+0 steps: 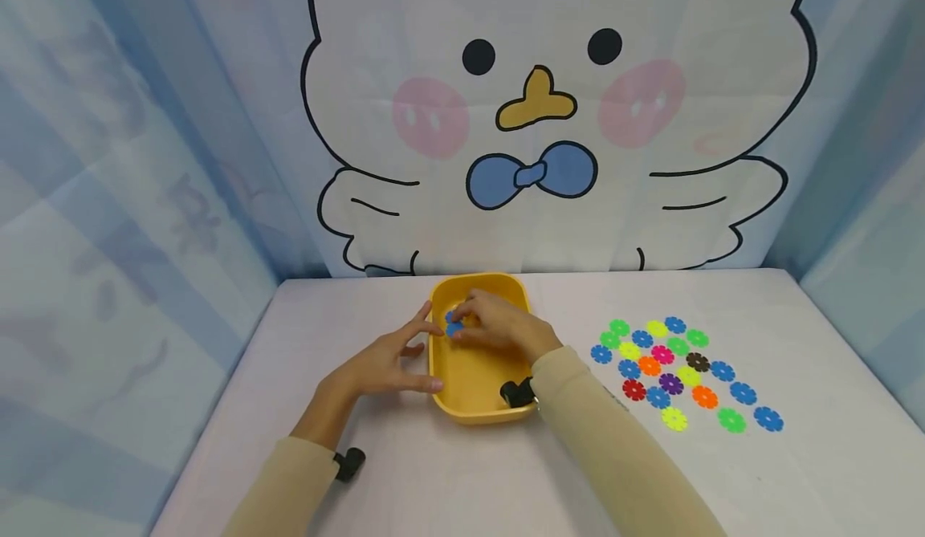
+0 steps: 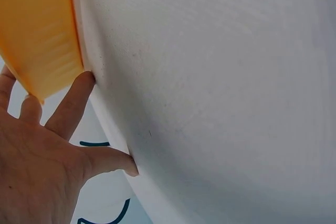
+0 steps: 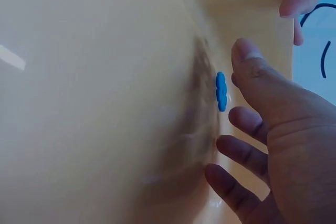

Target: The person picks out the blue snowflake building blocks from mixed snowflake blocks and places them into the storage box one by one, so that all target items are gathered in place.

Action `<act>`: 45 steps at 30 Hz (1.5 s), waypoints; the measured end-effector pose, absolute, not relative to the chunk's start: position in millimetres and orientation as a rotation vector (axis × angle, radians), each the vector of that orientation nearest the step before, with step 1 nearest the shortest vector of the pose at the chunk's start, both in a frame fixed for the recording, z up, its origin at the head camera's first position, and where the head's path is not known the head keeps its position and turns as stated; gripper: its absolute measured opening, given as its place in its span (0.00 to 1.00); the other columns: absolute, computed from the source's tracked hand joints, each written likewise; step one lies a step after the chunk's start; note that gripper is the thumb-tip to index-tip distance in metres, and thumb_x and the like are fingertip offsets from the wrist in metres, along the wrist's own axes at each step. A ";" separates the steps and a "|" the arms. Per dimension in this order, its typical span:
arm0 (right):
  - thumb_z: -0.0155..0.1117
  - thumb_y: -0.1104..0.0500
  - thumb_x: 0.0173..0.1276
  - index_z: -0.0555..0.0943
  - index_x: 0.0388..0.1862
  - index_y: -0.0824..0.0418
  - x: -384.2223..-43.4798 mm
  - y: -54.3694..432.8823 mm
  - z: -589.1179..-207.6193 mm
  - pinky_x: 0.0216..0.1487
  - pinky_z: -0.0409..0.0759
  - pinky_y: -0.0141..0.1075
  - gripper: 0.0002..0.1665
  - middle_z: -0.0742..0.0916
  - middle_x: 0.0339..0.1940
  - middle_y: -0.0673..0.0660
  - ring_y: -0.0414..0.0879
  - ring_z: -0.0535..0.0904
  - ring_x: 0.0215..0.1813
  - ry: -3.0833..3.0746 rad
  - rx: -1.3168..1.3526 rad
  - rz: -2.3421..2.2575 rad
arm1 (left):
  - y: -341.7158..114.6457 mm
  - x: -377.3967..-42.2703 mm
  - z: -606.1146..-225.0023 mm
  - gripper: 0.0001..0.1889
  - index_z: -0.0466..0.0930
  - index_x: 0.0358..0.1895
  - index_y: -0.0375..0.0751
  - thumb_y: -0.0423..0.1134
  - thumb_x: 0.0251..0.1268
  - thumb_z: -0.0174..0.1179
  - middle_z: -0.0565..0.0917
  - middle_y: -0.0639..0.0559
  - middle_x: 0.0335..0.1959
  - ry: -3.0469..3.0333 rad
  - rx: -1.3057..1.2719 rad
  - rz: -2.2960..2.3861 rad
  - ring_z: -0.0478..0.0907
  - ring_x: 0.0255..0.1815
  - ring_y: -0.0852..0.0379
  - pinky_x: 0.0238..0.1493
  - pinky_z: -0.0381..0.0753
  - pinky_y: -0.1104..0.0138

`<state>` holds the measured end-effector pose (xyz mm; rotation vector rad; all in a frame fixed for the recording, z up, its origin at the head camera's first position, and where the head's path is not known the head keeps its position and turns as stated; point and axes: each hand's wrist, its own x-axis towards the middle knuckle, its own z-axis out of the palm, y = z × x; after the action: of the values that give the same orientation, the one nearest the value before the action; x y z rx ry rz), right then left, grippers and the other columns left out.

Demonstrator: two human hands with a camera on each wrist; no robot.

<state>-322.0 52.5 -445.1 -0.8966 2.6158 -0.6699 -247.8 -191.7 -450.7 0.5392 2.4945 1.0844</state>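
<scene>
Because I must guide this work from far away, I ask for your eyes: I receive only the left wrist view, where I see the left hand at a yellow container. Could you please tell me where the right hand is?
Observer: In the head view, the right hand is inside the yellow container.
Operator: Thank you. Is some object near to it?
Observer: Yes. The right wrist view shows a blue piece close to the thumb and fingertips.
Operator: And do other pieces lie outside the container?
Observer: Yes. In the head view, many coloured pieces lie on the table, to the right of the container.
</scene>
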 end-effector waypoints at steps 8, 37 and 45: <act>0.66 0.42 0.73 0.85 0.63 0.48 -322.3 55.3 -445.8 0.66 0.75 0.40 0.24 0.80 0.54 0.52 0.46 0.74 0.53 2.619 -0.909 -0.647 | -189.0 -249.8 -449.0 0.38 0.68 0.70 0.65 0.58 0.56 0.76 0.39 0.70 0.85 2.505 0.558 1.061 0.74 0.72 0.42 0.68 0.75 0.42; 0.66 0.46 0.75 0.82 0.65 0.57 -306.3 81.1 -401.2 0.73 0.73 0.50 0.25 0.80 0.66 0.58 0.55 0.75 0.67 2.589 -0.962 -0.673 | -187.2 -248.4 -448.5 0.40 0.68 0.72 0.63 0.60 0.56 0.74 0.40 0.67 0.85 2.534 0.505 1.056 0.74 0.71 0.39 0.65 0.77 0.41; 0.65 0.46 0.76 0.81 0.64 0.55 -297.2 102.5 -390.2 0.67 0.80 0.49 0.24 0.81 0.65 0.56 0.53 0.77 0.63 2.618 -1.009 -0.777 | -186.2 -246.0 -446.9 0.42 0.65 0.76 0.68 0.62 0.58 0.72 0.40 0.68 0.85 2.545 0.461 1.026 0.74 0.72 0.41 0.66 0.75 0.39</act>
<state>-297.2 102.5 -390.2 -1.0090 2.6180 -0.7765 -246.0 -186.2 -446.9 0.4609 2.5452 1.0258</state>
